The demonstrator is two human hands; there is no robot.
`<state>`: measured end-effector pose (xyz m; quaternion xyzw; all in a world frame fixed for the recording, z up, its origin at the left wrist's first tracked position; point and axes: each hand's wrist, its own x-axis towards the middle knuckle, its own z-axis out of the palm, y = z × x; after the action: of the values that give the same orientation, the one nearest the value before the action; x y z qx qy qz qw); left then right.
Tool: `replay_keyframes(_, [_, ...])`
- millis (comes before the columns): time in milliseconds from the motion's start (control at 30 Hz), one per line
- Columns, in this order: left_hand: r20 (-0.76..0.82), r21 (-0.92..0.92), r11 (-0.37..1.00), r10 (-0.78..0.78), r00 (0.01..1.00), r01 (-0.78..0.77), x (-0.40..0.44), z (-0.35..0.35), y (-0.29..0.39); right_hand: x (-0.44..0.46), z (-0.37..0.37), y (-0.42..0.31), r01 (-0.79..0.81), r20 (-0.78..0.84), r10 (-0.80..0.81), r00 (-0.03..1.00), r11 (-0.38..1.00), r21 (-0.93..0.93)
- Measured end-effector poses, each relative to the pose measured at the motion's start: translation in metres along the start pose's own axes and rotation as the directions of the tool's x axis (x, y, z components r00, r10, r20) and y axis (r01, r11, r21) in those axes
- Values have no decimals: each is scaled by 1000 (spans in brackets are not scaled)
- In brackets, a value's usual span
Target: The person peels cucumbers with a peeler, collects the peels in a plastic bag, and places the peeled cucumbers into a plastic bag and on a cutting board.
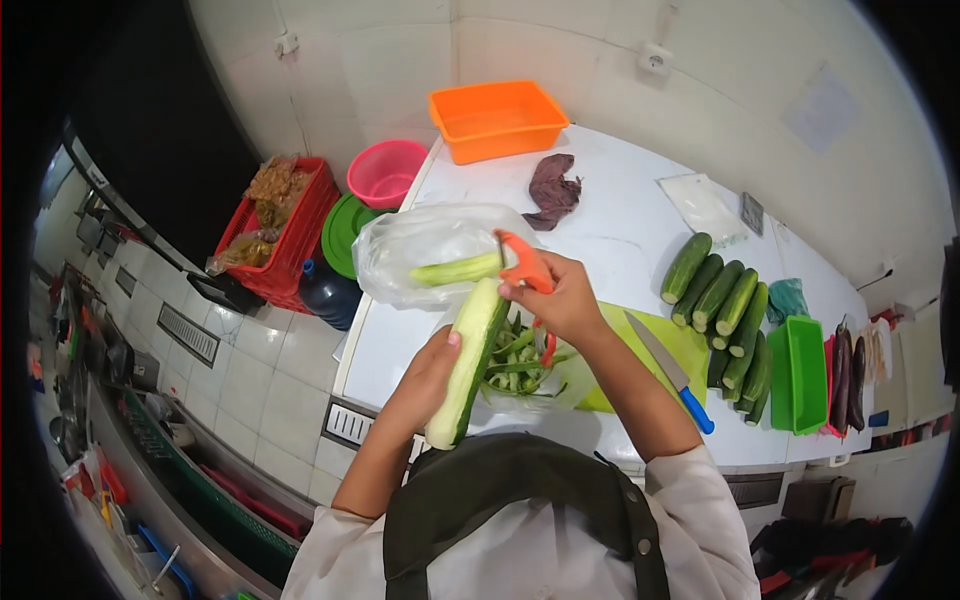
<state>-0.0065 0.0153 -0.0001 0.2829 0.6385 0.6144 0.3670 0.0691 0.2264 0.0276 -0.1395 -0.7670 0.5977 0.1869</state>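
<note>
A partly peeled cucumber (466, 372) slants over the front of the table, its pale stripped side up and dark green skin along its right side. My left hand (428, 380) is closed around its lower left side. Closed in my right hand (568, 300) is an orange peeler (523, 264), close above the cucumber's far end; whether the blade touches it I cannot tell. Green peels (518, 372) lie in a clear plastic bag beneath my hands. Behind, a peeled cucumber (450, 271) rests at another clear plastic bag (385, 250).
A knife with a blue handle (692, 408) lies on the yellow-green cutting board (655, 335). Several unpeeled cucumbers (735, 300) are piled at right, beside a green basket (798, 375). An orange tub (500, 120) and a dark crumpled cloth (553, 190) sit at the back.
</note>
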Motion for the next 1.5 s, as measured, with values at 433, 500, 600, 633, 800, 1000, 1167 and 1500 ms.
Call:
replay_keyframes(433, [-86,-650,756,-175,981,78,-14,-39,-8,-58,-44,-12,-34,23,50,998,882,-470])
replay_keyframes(500, [-93,-683,719,-262,961,130,-14,-31,6,-57,-36,-40,-59,174,91,981,982,-181])
replay_keyframes(600, [6,-662,731,-211,977,162,-9,-28,-1,-58,-13,-67,63,163,-44,986,992,-112])
replay_keyframes(633, [31,-652,742,-181,983,157,-7,-25,-3,-59,3,-72,125,100,-109,989,976,-179])
replay_keyframes(800, [-14,-699,700,-217,976,146,1,-11,-18,-59,51,-71,609,361,-497,789,550,-572])
replay_keyframes(1000, [-143,-522,843,-239,960,132,0,-13,-6,-61,71,-66,795,566,-576,590,293,-531])
replay_keyframes(1167, [-228,-415,908,-166,960,58,2,-10,-1,-57,73,-68,782,610,-509,607,249,-571])
replay_keyframes(1500, [-46,-133,980,-155,987,147,-20,-22,3,-7,54,-65,750,645,-393,655,237,-618])
